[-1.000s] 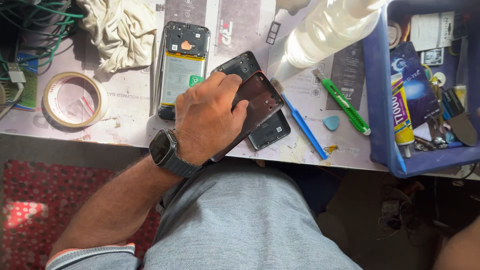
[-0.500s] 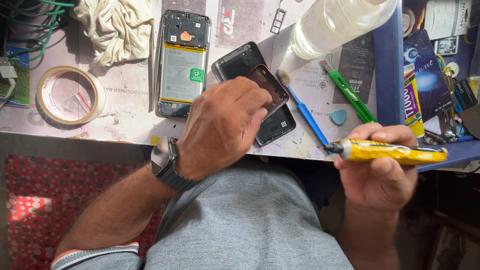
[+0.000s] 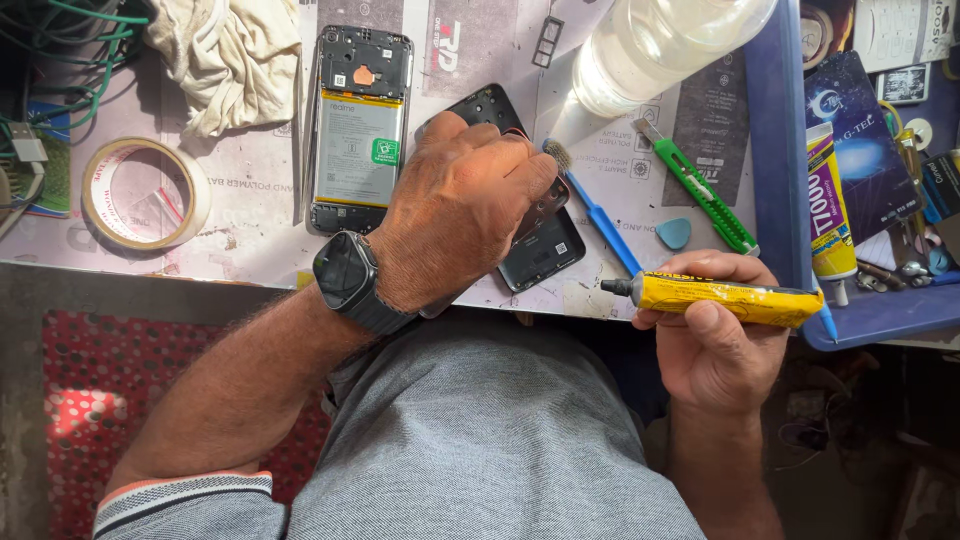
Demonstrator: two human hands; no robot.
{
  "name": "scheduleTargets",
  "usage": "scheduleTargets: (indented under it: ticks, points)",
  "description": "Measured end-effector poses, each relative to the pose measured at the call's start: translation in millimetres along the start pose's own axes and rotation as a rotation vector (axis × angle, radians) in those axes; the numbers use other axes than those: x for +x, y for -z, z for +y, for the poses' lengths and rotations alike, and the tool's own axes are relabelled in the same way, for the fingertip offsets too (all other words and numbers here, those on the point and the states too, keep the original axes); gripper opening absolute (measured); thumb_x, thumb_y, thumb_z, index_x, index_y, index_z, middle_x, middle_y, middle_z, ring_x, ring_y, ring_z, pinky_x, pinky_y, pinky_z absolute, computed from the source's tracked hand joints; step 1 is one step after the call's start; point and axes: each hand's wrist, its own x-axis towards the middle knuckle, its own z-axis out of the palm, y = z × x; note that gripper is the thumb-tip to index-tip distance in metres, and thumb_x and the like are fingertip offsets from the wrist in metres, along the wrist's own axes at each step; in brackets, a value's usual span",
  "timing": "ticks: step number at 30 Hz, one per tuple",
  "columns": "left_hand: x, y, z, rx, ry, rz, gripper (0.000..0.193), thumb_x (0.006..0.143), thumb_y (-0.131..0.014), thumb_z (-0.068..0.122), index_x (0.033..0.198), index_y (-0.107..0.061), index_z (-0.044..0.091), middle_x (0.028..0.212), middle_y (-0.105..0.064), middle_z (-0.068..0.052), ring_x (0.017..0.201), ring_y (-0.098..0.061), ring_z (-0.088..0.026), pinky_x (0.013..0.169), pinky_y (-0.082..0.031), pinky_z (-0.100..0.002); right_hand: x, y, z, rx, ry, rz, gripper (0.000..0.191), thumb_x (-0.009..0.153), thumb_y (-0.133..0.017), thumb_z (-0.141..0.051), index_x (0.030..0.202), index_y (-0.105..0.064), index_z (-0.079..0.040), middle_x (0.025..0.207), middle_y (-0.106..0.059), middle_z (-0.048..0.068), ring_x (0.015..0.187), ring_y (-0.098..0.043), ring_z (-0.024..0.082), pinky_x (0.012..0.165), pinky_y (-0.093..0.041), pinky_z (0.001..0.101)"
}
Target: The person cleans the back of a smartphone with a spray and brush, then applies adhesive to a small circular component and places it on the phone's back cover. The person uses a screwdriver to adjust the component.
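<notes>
— What has changed for us since a second ago?

— Our right hand [image 3: 715,345] has come in from the tray side, fist closed round a yellow glue tube [image 3: 725,297], black nozzle toward the phone frame [image 3: 535,225]. Our left hand [image 3: 455,215] stays pressed on that frame, fingers curled over it, so we judge gluing is near.

— And the packages?

— Right of the frame, a blue tray [image 3: 780,150] holds a second yellow-and-white tube [image 3: 828,215]. Left of the frame lies an opened phone [image 3: 358,130] with a green sticker.

Glossy yellow glue tube [image 3: 725,293], glossy dark phone panel [image 3: 540,250], crumpled cloth rag [image 3: 230,60], shiny clear plastic bottle [image 3: 665,40]
</notes>
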Motion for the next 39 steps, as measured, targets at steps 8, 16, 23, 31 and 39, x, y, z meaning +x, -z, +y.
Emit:
scheduleTargets:
  ticks: [8,16,23,31,39]
  points:
    - [9,-9,3,0.059,-0.061,-0.068,0.025,0.091,-0.071,0.012,0.115,-0.068,0.005,0.088,-0.071,-0.002,0.088,-0.068,-0.023,0.088,-0.046,-0.044,-1,8,0,0.002,0.007,-0.012,0.028,0.1,-0.075,-0.002,0.122,-0.061,0.008,0.113,-0.065,0.026,0.092,-0.071,0.032,0.075,-0.064,0.0412]
    - [25,-7,5,0.101,-0.057,-0.176,0.014,0.093,-0.071,0.013,0.105,-0.067,0.006,0.076,-0.072,-0.004,0.079,-0.067,-0.023,0.081,-0.044,-0.042,-3,8,-1,0.007,0.009,-0.029,0.028,0.099,-0.074,0.0,0.122,-0.061,0.008,0.112,-0.065,0.027,0.093,-0.071,0.03,0.075,-0.064,0.0405]
    - [41,-4,6,0.059,-0.086,-0.249,0.01,0.088,-0.066,0.002,0.097,-0.062,0.005,0.06,-0.065,-0.009,0.069,-0.069,-0.03,0.088,-0.048,-0.048,-6,8,-1,0.011,0.01,-0.012,0.028,0.099,-0.074,0.001,0.123,-0.061,0.008,0.113,-0.065,0.027,0.094,-0.071,0.03,0.075,-0.065,0.041]
    - [38,1,0,-0.007,-0.094,-0.223,0.028,0.082,-0.075,0.004,0.105,-0.06,-0.001,0.064,-0.066,-0.013,0.067,-0.069,-0.033,0.088,-0.051,-0.049,-6,11,0,-0.02,0.026,-0.009,0.026,0.1,-0.074,0.001,0.122,-0.062,0.008,0.114,-0.066,0.026,0.094,-0.072,0.029,0.075,-0.064,0.0404]
    - [14,21,5,-1.016,0.707,-0.166,0.048,0.085,-0.071,0.002,0.128,-0.049,-0.003,0.086,-0.075,-0.006,0.071,-0.065,-0.005,0.064,-0.055,-0.02,7,-3,2,0.103,-0.016,-0.07,0.027,0.1,-0.075,-0.002,0.122,-0.062,0.008,0.113,-0.065,0.027,0.09,-0.072,0.031,0.076,-0.064,0.0409]
